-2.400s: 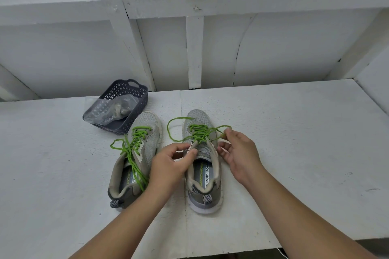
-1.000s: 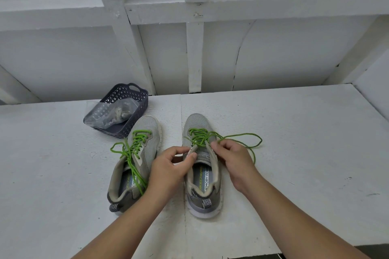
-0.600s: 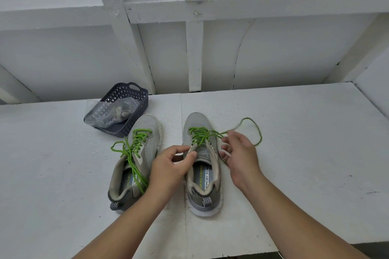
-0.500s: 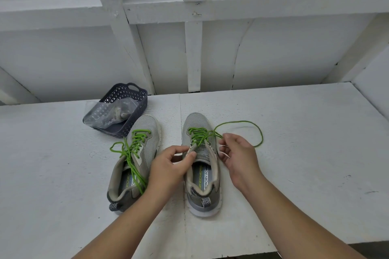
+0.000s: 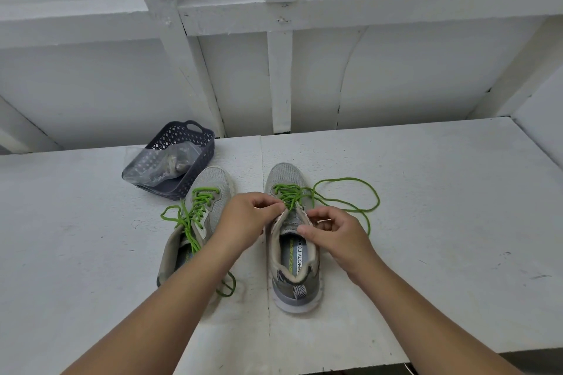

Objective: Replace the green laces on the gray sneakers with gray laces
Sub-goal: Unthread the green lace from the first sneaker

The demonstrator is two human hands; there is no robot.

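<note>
Two gray sneakers stand side by side on the white table [image 5: 426,222]. The right sneaker [image 5: 294,253] has a green lace [image 5: 347,195] partly pulled out, its loose end looping on the table to the right. My left hand [image 5: 246,224] pinches the lace at the left edge of that shoe's tongue. My right hand [image 5: 338,237] is at the shoe's right eyelet edge, fingers curled, thumb and forefinger pinching there. The left sneaker [image 5: 195,222] is fully laced in green, with its loose lace ends trailing over it.
A dark slotted basket [image 5: 182,158] stands behind the left sneaker and holds a clear plastic bag [image 5: 164,161] with grayish contents. White wall panels and beams rise behind the table. The table's front edge runs just below the shoes.
My right hand drew the lace end out to the right, then returned to the shoe's eyelets. My left hand shifted up from the collar to the laces. The loose loop now lies on the table.
</note>
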